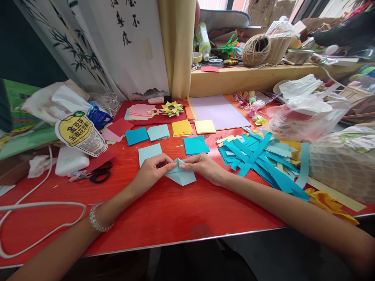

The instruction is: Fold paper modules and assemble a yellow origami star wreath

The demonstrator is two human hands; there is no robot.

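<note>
A light blue sheet of origami paper (182, 177), partly folded with creases across it, is held between both hands just over the red table (164, 210). My left hand (156, 166) pinches its upper left side between thumb and fingers. On the opposite side my right hand (203, 166) grips the paper near its peak, thumb in front. Behind the left hand lies a pale blue square of paper (150, 152). A stack of teal squares (196, 145) rests just beyond the right hand.
More square stacks, blue (137, 136), yellow (182, 127) and cream (205, 126), line the back. A folded paper star (172, 109) sits behind them. Teal paper strips (258, 156) are heaped at right. Scissors (100, 173), a white cable (43, 205) and a snack cup package (82, 132) lie left.
</note>
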